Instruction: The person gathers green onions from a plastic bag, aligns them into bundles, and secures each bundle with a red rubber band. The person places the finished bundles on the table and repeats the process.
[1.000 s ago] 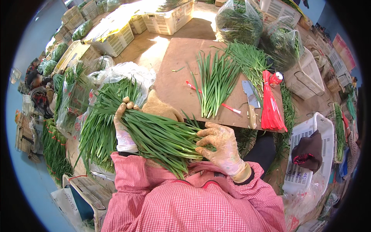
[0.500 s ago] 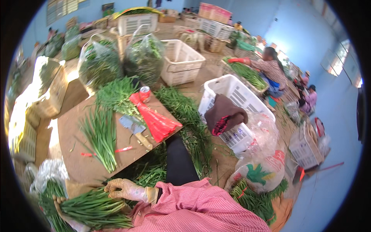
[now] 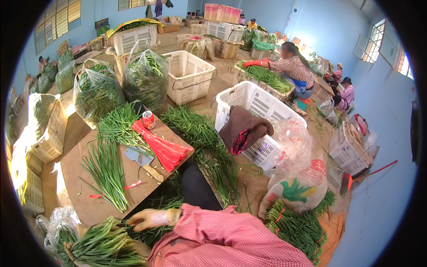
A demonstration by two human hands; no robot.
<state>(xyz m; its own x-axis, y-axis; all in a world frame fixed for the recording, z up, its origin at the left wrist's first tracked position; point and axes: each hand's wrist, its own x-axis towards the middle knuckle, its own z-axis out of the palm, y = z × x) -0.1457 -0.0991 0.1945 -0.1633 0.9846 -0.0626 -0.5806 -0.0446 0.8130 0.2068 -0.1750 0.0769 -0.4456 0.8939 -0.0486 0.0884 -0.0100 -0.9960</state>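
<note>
My left hand (image 3: 69,252), in a glove, is wrapped round a thick bunch of green chives (image 3: 104,244) at the lower left; leaves hide most of the hand. Just right of that bunch, my gloved right hand (image 3: 149,219) holds nothing, its fingers reaching left. Ahead is a brown board (image 3: 82,202). On it lie a small bunch of chives (image 3: 108,175) across a red strip (image 3: 133,184), a cleaver (image 3: 144,162) with a wooden handle, a stack of red strips (image 3: 162,147), a red can (image 3: 148,119) and a pile of loose greens (image 3: 116,124).
Loose greens (image 3: 209,149) cover the floor right of the board. A white crate (image 3: 267,107) with a brown cloth (image 3: 244,129) stands beyond. Tied bundles (image 3: 296,231) lie by a sack (image 3: 296,191) at right. Filled plastic bags (image 3: 144,82) stand behind; a co-worker (image 3: 296,69) bends over another crate.
My right hand has come off the chives and moved slightly right. The bunch in my left hand has tilted, its right end lifting. The view has shifted.
</note>
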